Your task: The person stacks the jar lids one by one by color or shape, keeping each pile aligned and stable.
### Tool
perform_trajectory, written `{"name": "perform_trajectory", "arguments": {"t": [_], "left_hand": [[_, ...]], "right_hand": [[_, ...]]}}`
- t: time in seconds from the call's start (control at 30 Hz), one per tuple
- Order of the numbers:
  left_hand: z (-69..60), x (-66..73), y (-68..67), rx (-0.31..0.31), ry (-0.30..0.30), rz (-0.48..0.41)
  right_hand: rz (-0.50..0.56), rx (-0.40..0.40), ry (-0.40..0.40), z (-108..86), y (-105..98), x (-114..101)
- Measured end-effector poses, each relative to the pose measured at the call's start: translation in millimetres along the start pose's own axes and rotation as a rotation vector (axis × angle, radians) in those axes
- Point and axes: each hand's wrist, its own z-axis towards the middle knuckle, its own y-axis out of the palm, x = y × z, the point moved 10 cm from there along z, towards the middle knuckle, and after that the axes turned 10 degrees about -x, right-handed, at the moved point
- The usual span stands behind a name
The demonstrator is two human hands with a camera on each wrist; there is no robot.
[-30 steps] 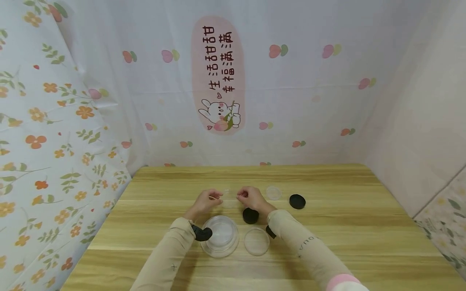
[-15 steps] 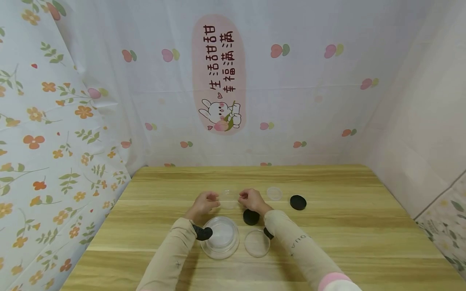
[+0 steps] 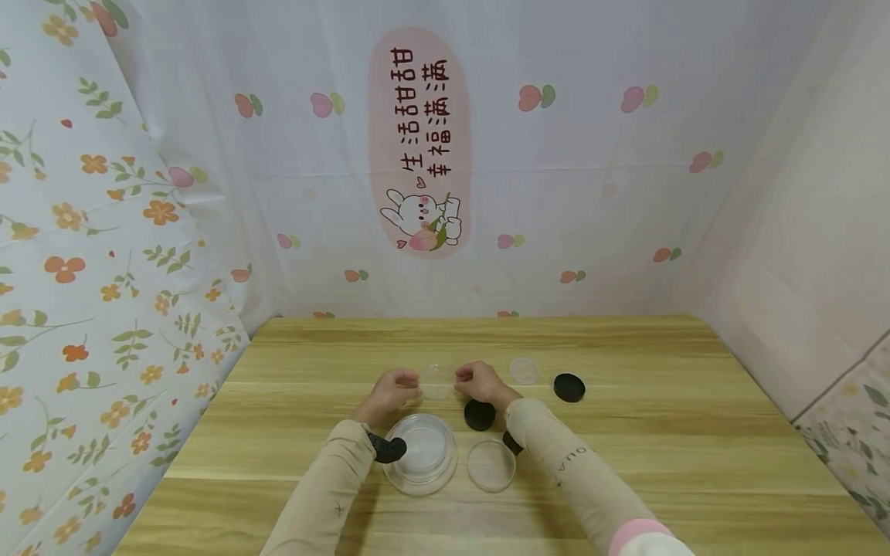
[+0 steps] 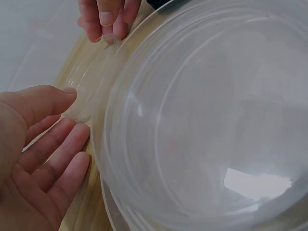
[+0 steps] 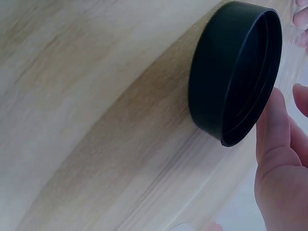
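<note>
A small clear round dish [image 3: 438,381] lies on the table between both hands; its transparent edges are hard to make out. My left hand [image 3: 392,390] is at its left side, thumb and fingers apart, fingertips by the rim in the left wrist view. On the other side, my right hand [image 3: 481,383] has its fingertips touching the dish's edge, with thumb and forefinger apart in the right wrist view. Below the right hand sits a black round lid [image 3: 480,415], whose hollow side shows in the right wrist view. Stacked clear dishes [image 3: 420,453] stand by the left wrist.
Another clear round dish [image 3: 490,465] lies near the right forearm. A small clear disc [image 3: 524,371] and a second black lid [image 3: 569,388] lie farther right. The wooden table [image 3: 667,432] meets a printed cloth [image 3: 591,208] at the back.
My left fingers, which were pinching a thin clear edge a second ago, are now parted beside the dish. The right hand stays in nearly the same place. Little differs from half a second ago.
</note>
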Motion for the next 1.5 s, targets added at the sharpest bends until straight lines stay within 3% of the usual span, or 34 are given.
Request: {"name": "perform_trajectory", "arguments": {"t": [0.07, 0.1, 0.17, 0.23, 0.3, 0.33, 0.4, 0.47, 0.6, 0.63, 0.73, 0.83, 0.87, 0.93, 0.97, 1.03, 1.07, 1.1, 1.13, 1.2, 1.23, 1.27, 1.3, 1.4, 1.47, 1.5], "left_hand": [[-3.7, 1.2, 1.5, 0.004, -0.029, -0.02], [-4.4, 0.6, 2.2, 0.002, -0.036, -0.024], [-4.6, -0.2, 3.0, -0.001, -0.039, -0.017], [-4.6, -1.0, 2.7, 0.002, -0.046, -0.017], [-4.8, -0.9, 2.9, 0.002, -0.034, 0.013], [-5.3, -0.2, 2.5, 0.004, -0.031, 0.024], [-7.2, 1.6, 2.4, 0.005, -0.027, 0.026], [-7.9, 3.7, 2.9, 0.008, -0.012, 0.03], [-4.2, -1.2, 3.6, -0.002, 0.018, 0.025], [5.2, -11.7, 3.7, -0.012, 0.076, 0.024], [28.3, -45.0, 4.2, -0.044, 0.115, 0.027], [60.5, -86.7, 3.6, -0.056, 0.203, 0.03], [62.2, -90.8, 3.4, -0.052, 0.165, 0.039], [66.7, -94.6, 2.9, -0.046, 0.21, 0.038], [68.3, -95.7, 2.8, -0.047, 0.254, 0.031], [59.1, -84.8, 2.5, -0.034, 0.173, 0.034], [58.3, -83.5, 1.7, -0.024, 0.189, 0.037], [58.4, -84.0, 1.0, -0.009, 0.177, 0.038], [61.2, -90.2, -0.4, 0.007, 0.127, 0.045], [63.6, -95.8, -2.3, 0.031, 0.084, 0.039], [64.3, -94.8, -3.3, 0.043, 0.126, 0.033], [55.3, -80.1, -4.6, 0.059, 0.154, 0.04], [47.3, -68.5, -5.4, 0.079, 0.14, 0.035], [11.1, -14.1, -7.4, 0.141, 0.144, 0.018], [-10.0, 15.6, -9.1, 0.18, 0.094, 0.016], [-10.0, 15.2, -9.0, 0.19, 0.068, 0.005]], "right_hand": [[0.031, -0.006, -0.013, 14.7, 6.3, 28.9], [0.033, -0.012, 0.017, 30.2, 13.5, 56.9], [0.067, -0.016, 0.002, 38.9, 17.0, 75.1], [0.075, -0.018, -0.012, 40.6, 18.1, 79.5], [0.054, -0.012, -0.016, 33.1, 15.4, 66.4], [0.043, -0.01, -0.02, 21.2, 9.8, 45.5], [0.019, -0.026, 0.01, 10.6, 6.8, 28.1], [-0.004, -0.021, -0.029, 0.0, 2.6, 8.3], [0.034, -0.022, -0.07, -5.5, -0.7, -2.3], [0.038, -0.017, -0.085, -4.1, -0.4, -0.2], [0.03, -0.024, -0.032, 4.5, 3.9, 13.7], [0.004, -0.036, 0.03, 2.0, 4.7, 11.1], [-0.005, -0.033, 0.023, 0.4, 4.0, 7.0], [0.003, -0.03, 0.025, -5.2, 1.1, -1.6], [0.012, -0.027, -0.017, -9.1, -1.4, -9.1], [0.017, -0.024, -0.04, -11.3, -2.6, -13.0], [0.015, -0.022, -0.03, -12.0, -3.0, -13.9], [0.011, -0.019, -0.022, -11.2, -2.6, -11.7], [-0.002, -0.017, -0.015, -9.7, -1.8, -9.6], [0.017, -0.028, 0.018, -17.6, -5.0, -23.0], [0.029, -0.03, 0.049, -27.6, -9.9, -40.3], [0.05, -0.028, 0.062, -38.2, -15.5, -59.8], [0.061, -0.023, 0.062, -50.2, -21.8, -81.9], [0.122, -0.012, 0.092, -88.2, -40.5, -147.3], [0.124, 0.013, 0.116, -97.9, -46.5, -162.1], [0.122, 0.025, 0.108, -99.4, -48.3, -165.0]]}}
